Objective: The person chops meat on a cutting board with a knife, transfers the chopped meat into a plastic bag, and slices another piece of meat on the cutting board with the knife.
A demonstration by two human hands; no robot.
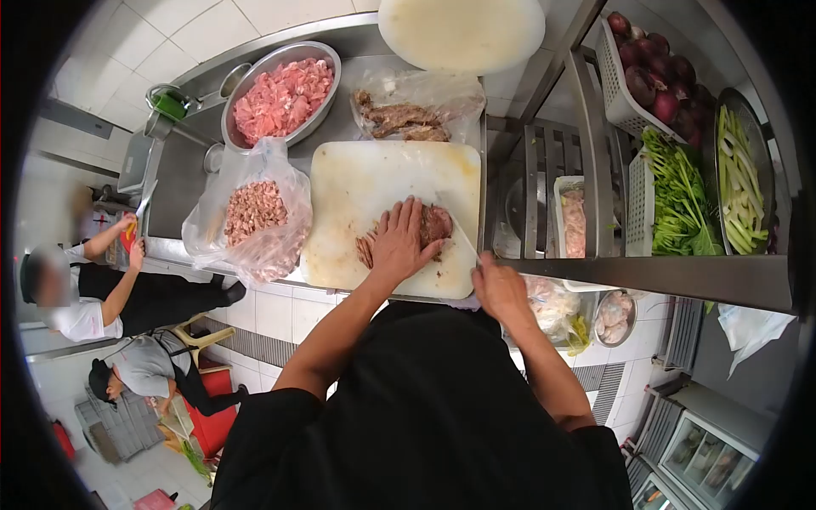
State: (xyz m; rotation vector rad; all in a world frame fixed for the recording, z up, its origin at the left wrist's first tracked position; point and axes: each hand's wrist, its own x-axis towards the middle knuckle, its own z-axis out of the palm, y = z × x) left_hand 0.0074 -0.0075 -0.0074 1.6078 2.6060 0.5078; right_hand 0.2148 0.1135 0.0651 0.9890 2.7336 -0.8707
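Note:
My left hand lies with its fingers spread on brown cooked meat on the white cutting board. Slices of the meat show to the left of the hand. At the board's right edge my right hand is wrapped round the handle of a knife, whose blade points up and left beside the meat. A clear bag of diced meat sits left of the board. Behind the board lies another bag with dark cooked meat pieces.
A steel bowl of pink raw meat stands back left. The steel shelf on the right holds onions and greens. Two people are at the left, one standing, one bent over.

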